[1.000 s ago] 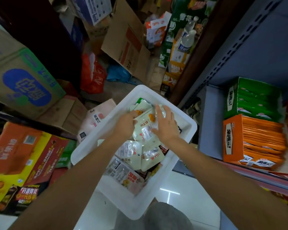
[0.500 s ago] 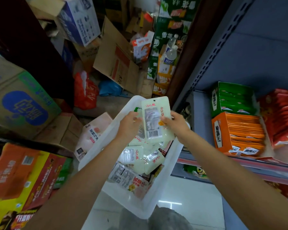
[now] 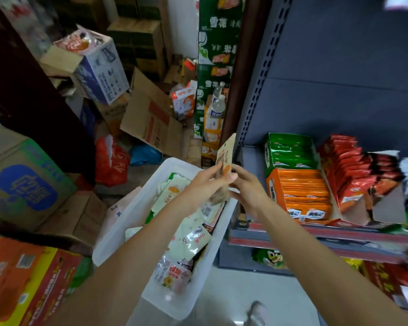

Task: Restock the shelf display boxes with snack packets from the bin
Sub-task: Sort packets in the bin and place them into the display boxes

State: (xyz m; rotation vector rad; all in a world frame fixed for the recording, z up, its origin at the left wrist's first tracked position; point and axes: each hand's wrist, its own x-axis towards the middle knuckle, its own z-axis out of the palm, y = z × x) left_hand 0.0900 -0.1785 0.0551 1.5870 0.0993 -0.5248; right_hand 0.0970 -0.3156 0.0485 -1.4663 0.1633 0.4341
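Whereas half a second before the packet (image 3: 226, 158) faced flat above the bin (image 3: 137, 208), it had turned edge-on over the bin's far corner, beside the shelf (image 3: 316, 234); left hand (image 3: 207, 184) pinched it, right hand (image 3: 247, 187) touched it, fingers loosely spread.

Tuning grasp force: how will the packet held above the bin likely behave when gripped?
The packet stands upright from the left hand, so probably fairly stiff. It looks flat and thin, likely light. Its film, like the packets in the bin, looks glossy, so possibly slippery.
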